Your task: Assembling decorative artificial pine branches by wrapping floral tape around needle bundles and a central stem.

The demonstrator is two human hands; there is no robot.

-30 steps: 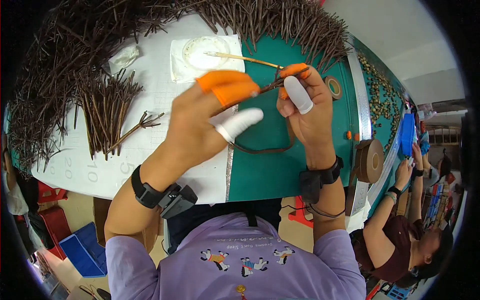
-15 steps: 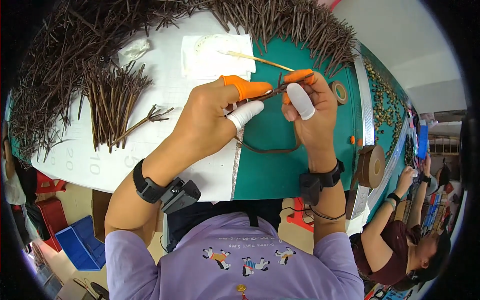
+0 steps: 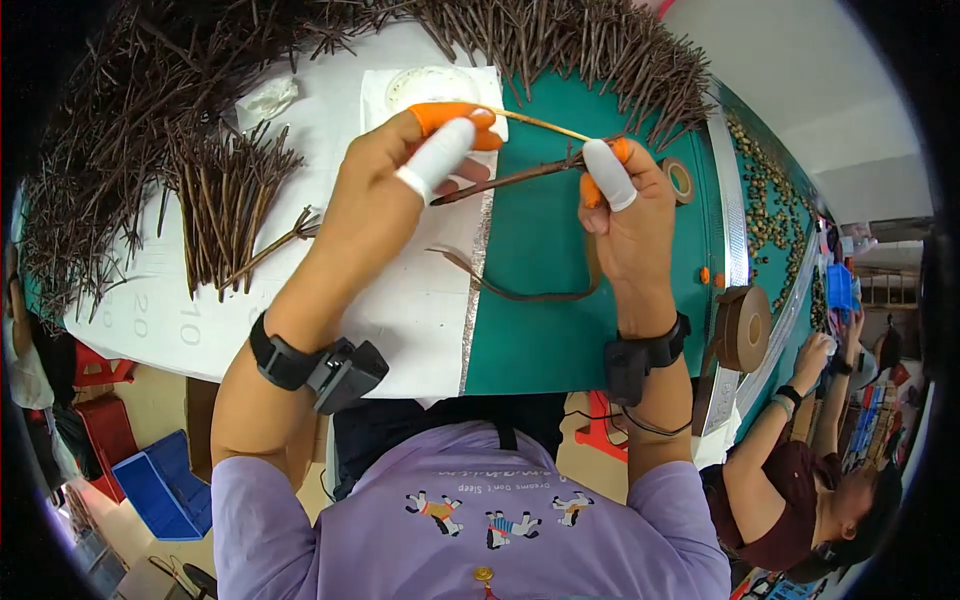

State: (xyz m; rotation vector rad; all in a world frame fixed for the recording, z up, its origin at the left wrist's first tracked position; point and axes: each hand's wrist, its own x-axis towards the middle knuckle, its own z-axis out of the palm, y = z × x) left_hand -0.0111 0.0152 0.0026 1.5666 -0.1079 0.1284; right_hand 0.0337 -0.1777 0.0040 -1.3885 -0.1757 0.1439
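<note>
My right hand [image 3: 635, 215], white cover on the thumb and orange on fingers, pinches a dark brown twig [image 3: 520, 178] near its branched end. The twig's bare end points left, toward my left hand [image 3: 390, 170]. That hand's covered thumb and index finger come together over the edge of the white paper pad [image 3: 377, 95]. A thin pale stick [image 3: 545, 125] runs right from these fingertips; its other end is hidden, and whether they grip it I cannot tell. A brown tape strip [image 3: 530, 297] curves below, rising toward my right hand.
A twig bundle [image 3: 220, 210] and a lone branched twig [image 3: 270, 250] lie left. Large twig heaps [image 3: 560, 50] line the far side. Tape rolls [image 3: 745, 330] stand right, before a metal rail [image 3: 735, 220] and small brown pieces [image 3: 770, 200]. A co-worker [image 3: 790, 480] works at lower right.
My left hand has let go of the twig and moved left and away to the paper pad. The twig stays in my right hand, and the tape's free end now lies in view.
</note>
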